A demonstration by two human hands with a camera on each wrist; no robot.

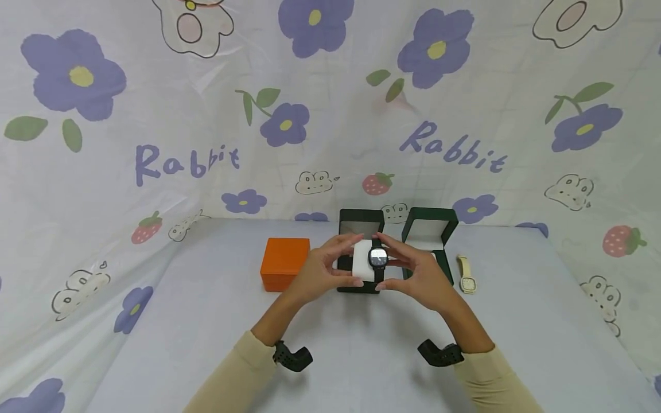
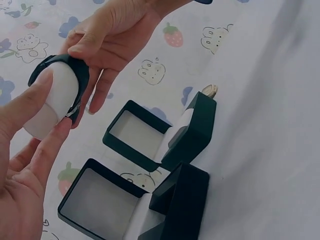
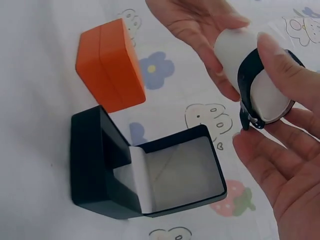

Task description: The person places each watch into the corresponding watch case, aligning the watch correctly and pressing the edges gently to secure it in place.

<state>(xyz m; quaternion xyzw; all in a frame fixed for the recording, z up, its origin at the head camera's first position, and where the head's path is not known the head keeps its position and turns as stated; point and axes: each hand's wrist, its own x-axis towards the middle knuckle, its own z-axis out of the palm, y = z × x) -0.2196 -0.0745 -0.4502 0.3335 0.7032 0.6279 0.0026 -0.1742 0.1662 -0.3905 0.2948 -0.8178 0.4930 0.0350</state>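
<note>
A black wristwatch [image 1: 378,257] is fastened around a white watch cushion [image 1: 361,261], held up in front of a dark open watch box [image 1: 361,216]. My left hand [image 1: 322,269] grips the cushion's left end between thumb and fingers. At the other end, my right hand [image 1: 420,272] pinches the watch by its strap. In the right wrist view the strap's buckle [image 3: 252,120] hangs at the cushion's underside, close to the right fingertips. The dark box's inner well [image 3: 122,172] shows without a cushion.
A closed orange box [image 1: 284,264] stands left of the dark box. To the right is an open green watch box [image 1: 430,221] with a white cushion inside. Beside it lies a gold watch [image 1: 467,278]. A printed cloth [image 1: 330,143] hangs behind the white table [image 1: 356,367].
</note>
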